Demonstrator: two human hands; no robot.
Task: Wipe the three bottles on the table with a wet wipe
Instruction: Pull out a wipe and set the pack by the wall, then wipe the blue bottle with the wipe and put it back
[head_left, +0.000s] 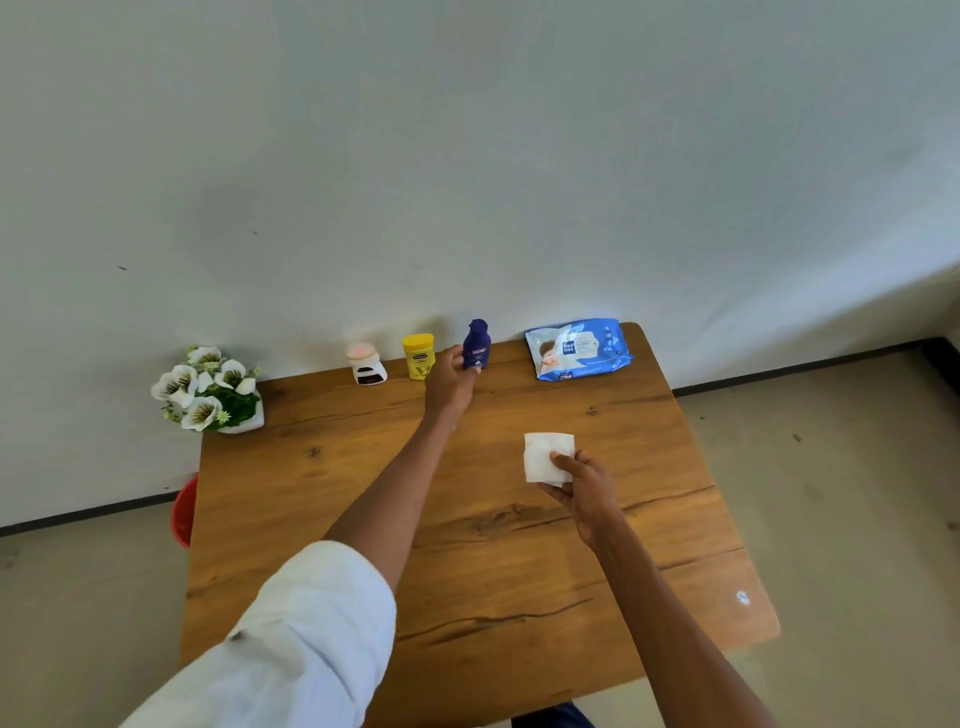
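Three bottles stand in a row at the far edge of the wooden table (467, 571). A white bottle with a pink cap (365, 365) is on the left and a yellow bottle (418, 356) is in the middle. On the right, my left hand (451, 383) grips the dark blue bottle (477, 344) by its lower part; whether it is lifted off the table I cannot tell. My right hand (582, 486) holds a folded white wet wipe (545, 457) above the table's middle, pinched at its near right corner.
A blue pack of wet wipes (579, 347) lies at the far right of the table. A white pot of white flowers (210, 391) stands at the far left corner. A red container (184, 512) sits on the floor beside the table's left edge. A wall runs behind.
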